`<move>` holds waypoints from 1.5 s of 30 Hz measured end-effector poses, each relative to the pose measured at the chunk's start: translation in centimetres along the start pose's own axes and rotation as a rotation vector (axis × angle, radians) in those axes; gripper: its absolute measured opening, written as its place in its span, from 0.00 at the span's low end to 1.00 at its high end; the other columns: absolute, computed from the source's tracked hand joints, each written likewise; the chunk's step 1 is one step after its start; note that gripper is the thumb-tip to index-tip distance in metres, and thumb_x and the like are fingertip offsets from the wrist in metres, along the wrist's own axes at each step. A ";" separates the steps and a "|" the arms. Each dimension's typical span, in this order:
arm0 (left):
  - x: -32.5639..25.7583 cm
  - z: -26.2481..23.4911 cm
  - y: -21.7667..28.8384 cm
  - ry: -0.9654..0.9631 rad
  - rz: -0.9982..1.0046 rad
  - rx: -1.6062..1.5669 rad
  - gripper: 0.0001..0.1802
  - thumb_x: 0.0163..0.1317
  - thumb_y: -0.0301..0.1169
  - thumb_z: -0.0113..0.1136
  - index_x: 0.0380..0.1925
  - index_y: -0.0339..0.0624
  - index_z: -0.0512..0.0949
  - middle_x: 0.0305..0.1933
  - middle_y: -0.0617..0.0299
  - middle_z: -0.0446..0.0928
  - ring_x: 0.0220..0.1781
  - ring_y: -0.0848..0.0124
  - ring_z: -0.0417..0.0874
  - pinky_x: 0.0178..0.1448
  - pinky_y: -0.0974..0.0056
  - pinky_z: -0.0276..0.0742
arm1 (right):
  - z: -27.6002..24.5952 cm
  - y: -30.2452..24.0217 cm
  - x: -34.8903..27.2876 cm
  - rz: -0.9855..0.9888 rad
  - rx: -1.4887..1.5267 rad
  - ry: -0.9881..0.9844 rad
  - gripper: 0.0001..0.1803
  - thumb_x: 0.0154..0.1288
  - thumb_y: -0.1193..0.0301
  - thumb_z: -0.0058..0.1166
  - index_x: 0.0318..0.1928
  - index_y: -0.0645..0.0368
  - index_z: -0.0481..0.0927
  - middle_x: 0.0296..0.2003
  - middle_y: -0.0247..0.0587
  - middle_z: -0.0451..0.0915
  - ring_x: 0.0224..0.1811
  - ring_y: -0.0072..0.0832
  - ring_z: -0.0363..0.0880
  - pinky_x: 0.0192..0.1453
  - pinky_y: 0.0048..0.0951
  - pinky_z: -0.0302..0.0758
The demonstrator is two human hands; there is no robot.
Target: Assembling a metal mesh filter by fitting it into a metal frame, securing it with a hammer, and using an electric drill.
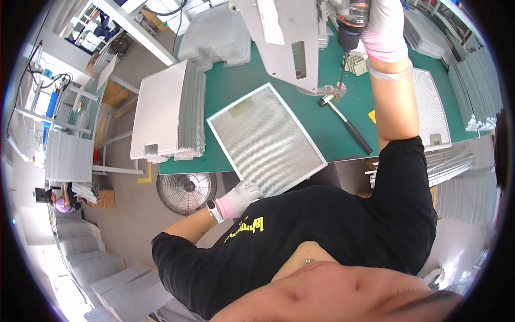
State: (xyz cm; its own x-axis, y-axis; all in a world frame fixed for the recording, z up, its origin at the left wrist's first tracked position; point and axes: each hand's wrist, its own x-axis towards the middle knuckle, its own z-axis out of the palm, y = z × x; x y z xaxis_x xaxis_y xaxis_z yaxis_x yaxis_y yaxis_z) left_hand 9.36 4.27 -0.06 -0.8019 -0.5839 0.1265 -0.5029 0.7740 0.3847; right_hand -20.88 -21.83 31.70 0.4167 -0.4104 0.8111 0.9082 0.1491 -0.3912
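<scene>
Holding the near edge: left hand (pixel 240 198), gloved, fingers partly curled and closed on the mesh panel (pixel 266 142) at its 7 o'clock corner; how the fingers sit underneath is hidden.
Mesh panel: near the middle of the view, flat on the green bench (pixel 228 86), set askew, its near end overhanging the bench edge.
Right hand: gloved, reaching to 1 o'clock (pixel 384 29), against the power drill (pixel 352 19); the top of the view cuts the fingers off, so I cannot tell how far they are closed or whether they hold it.
Drill bit: pointing toward 6 o'clock, its lower end by a small metal bracket (pixel 339 92), well apart from the mesh panel.
Done so far: pale framing runs along the panel's visible sides, and a small rectangular patch shows near its 11 o'clock corner.
Left to do: cannot be settled; I see no tool on the panel, so drill work looks not under way on it now.
Other panels: a tall stack (pixel 161 110) stands at 10 o'clock and another meshed panel (pixel 430 104) lies at 2 o'clock; finished or waiting, I cannot tell.
Hammer (pixel 353 129): lying at 2 o'clock, untouched, head toward the bracket.
</scene>
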 end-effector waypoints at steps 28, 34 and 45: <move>15.6 -10.0 5.0 0.595 -0.424 0.118 0.21 0.45 0.39 0.74 0.43 0.55 0.87 0.37 0.71 0.84 0.37 0.66 0.82 0.42 0.56 0.67 | 4.3 6.9 -3.7 -0.056 -0.304 0.494 0.43 0.75 0.41 0.46 0.74 0.63 0.58 0.25 0.44 0.75 0.14 0.26 0.72 0.19 0.23 0.71; 16.0 -9.4 4.7 0.691 -0.321 0.048 0.21 0.44 0.36 0.75 0.42 0.53 0.86 0.36 0.70 0.84 0.31 0.68 0.83 0.32 0.59 0.70 | 5.0 7.9 -4.7 -0.067 -0.255 0.517 0.46 0.74 0.39 0.44 0.77 0.58 0.52 0.25 0.41 0.75 0.15 0.26 0.71 0.21 0.24 0.72; 16.2 -9.3 4.4 0.650 -0.284 0.064 0.20 0.46 0.36 0.76 0.42 0.50 0.86 0.31 0.67 0.79 0.31 0.65 0.79 0.33 0.59 0.71 | 1.4 4.3 -7.2 0.370 -0.297 0.191 0.39 0.69 0.46 0.58 0.64 0.68 0.71 0.34 0.44 0.77 0.32 0.28 0.81 0.34 0.26 0.79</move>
State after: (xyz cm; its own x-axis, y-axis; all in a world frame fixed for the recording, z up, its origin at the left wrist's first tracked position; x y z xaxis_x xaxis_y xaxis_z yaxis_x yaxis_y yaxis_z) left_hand -2.82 -4.08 12.20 -0.2924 -0.7777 0.5566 -0.6979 0.5714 0.4318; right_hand -19.90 -16.93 24.78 0.6684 -0.5395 0.5121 0.6393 0.0648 -0.7662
